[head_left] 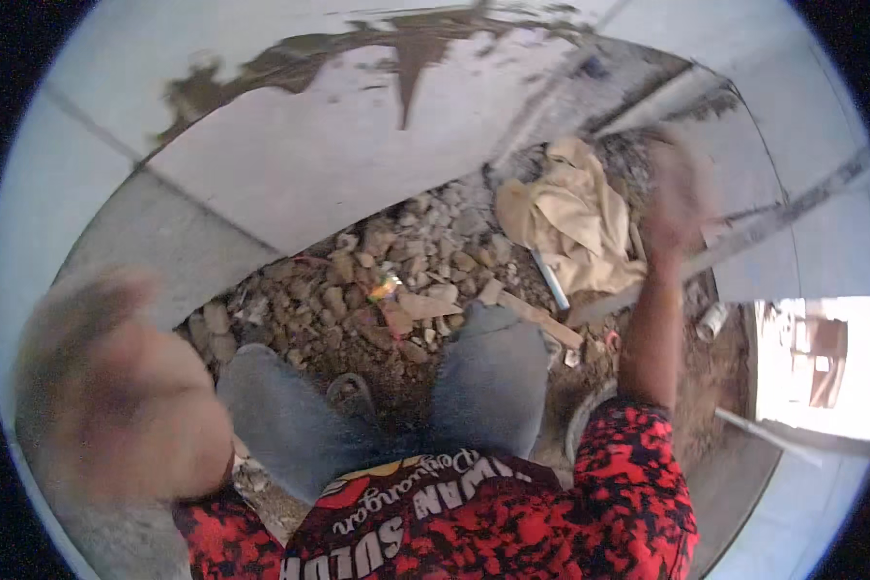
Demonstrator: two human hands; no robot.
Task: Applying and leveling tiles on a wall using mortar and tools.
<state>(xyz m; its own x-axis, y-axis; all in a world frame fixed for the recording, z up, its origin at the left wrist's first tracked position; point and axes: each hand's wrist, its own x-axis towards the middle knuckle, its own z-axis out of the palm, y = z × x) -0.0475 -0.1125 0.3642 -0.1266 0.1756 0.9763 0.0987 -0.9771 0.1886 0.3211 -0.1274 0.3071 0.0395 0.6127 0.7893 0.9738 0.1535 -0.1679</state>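
My left hand (106, 377) is raised close to the camera at the left, so smeared by motion that its fingers cannot be made out. On the other side, my right hand (677, 203) reaches forward beside a crumpled beige cloth (585, 222); it too is blurred, and nothing can be made out in it. The cloth lies on the rubble. A thin white tube (551, 279) pokes out at its near edge. Ahead stands a pale panel (348, 145) with wet brown mud smeared along its upper edge.
Broken stones (358, 280) cover the ground before my knees, with a wooden strip (541, 319) and a small colourful wrapper (385, 287) among them. A round container's rim (580, 416) shows beside my right leg. A bright opening (822, 367) is at the right, near a pale bar (764, 432).
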